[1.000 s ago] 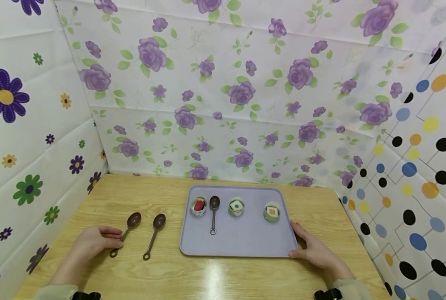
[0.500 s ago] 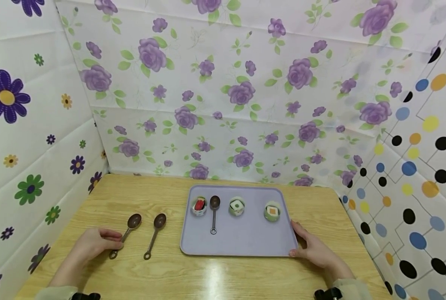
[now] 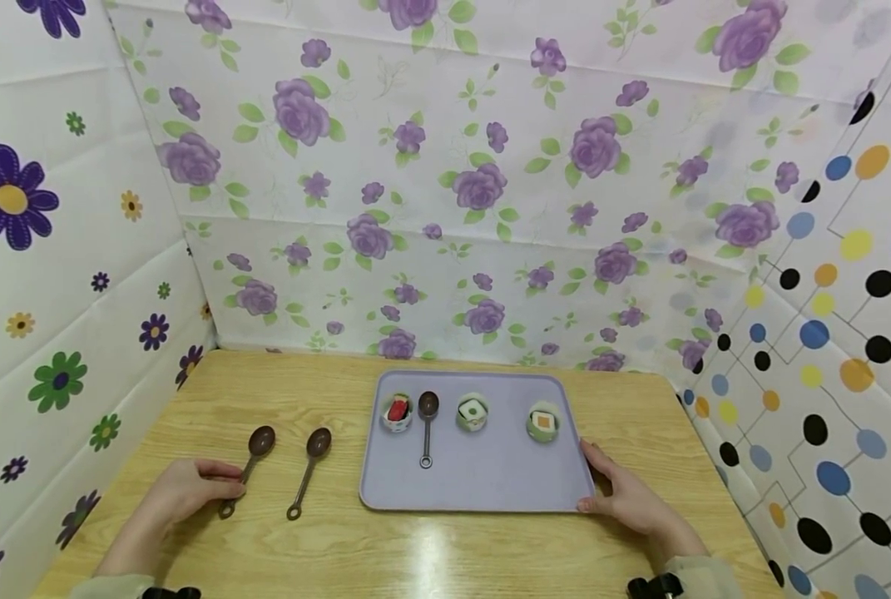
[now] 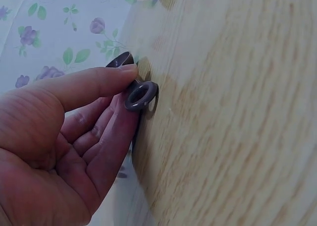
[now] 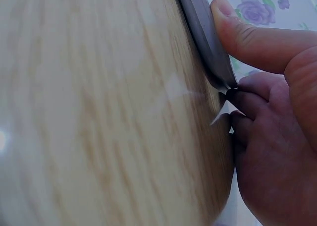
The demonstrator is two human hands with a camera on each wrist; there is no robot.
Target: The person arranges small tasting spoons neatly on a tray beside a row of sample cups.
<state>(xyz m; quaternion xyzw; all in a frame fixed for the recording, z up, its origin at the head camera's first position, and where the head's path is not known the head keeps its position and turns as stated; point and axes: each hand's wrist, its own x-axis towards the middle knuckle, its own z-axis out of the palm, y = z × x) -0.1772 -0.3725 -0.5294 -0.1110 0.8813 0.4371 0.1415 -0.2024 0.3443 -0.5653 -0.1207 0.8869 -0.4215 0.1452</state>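
My left hand (image 3: 194, 492) pinches the handle of a dark brown spoon (image 3: 262, 442) between thumb and fingers, low over the table at the left. In the left wrist view the ring at the spoon's handle end (image 4: 142, 95) pokes out past the fingertips. Just right of it lies a second brown spoon (image 3: 319, 443), untouched. At the other side, my right hand (image 3: 631, 499) holds the near right corner of a lavender tray (image 3: 490, 495), with the thumb against its rim in the right wrist view; some fingertips there are hidden.
On the tray sit another brown spoon (image 3: 428, 405) and three small round cups: one with a red-topped piece (image 3: 398, 409), one with a green-dotted white piece (image 3: 472, 413), one with an orange-centred piece (image 3: 543, 423). Patterned cloth walls (image 3: 482, 187) enclose the wooden table (image 3: 370, 557).
The bowl of the spoon in my left hand has swung slightly to the left. My right hand and the tray stay where they were.
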